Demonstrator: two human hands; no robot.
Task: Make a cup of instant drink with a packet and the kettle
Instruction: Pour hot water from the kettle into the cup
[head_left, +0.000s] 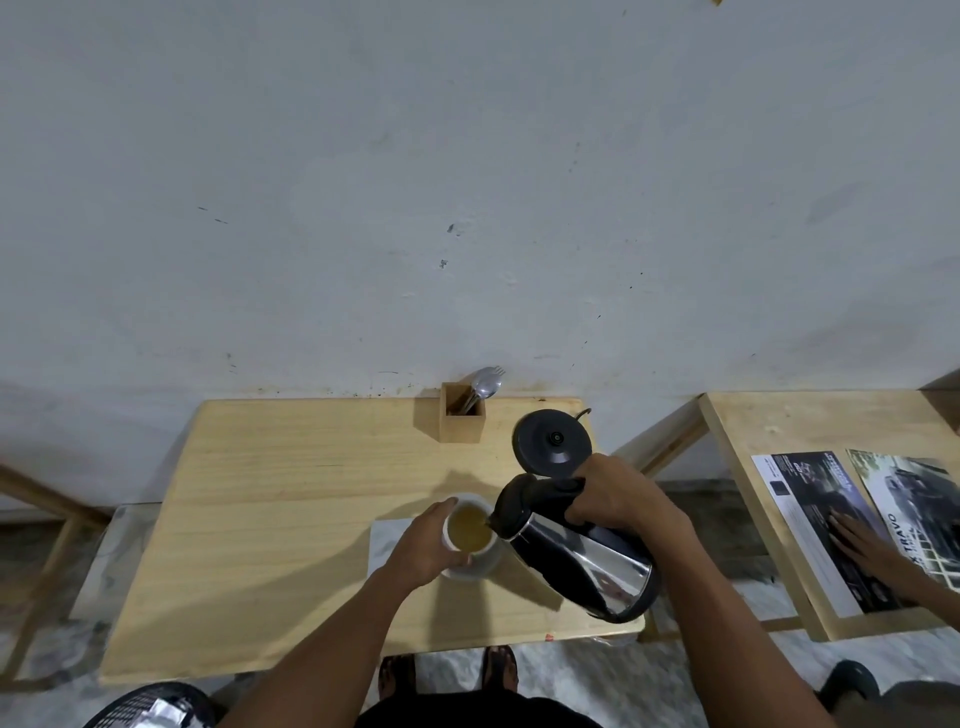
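A white cup (480, 564) stands on the wooden table (270, 519), holding yellowish-brown liquid (469, 527). My left hand (426, 545) wraps around the cup's left side. My right hand (618, 493) grips the black handle of a steel kettle (582, 556). The kettle is tilted to the left, its spout right at the cup's rim. The kettle's black round base (552, 441) sits on the table behind it. A light packet or sheet (387, 540) lies flat under my left hand, partly hidden.
A wooden holder (462, 421) with a spoon and fork (485, 384) stands at the table's back edge against the wall. To the right is a second wooden table (779, 421) with printed brochures (815, 519); another person's hand (865, 551) rests on them. My feet show below the table.
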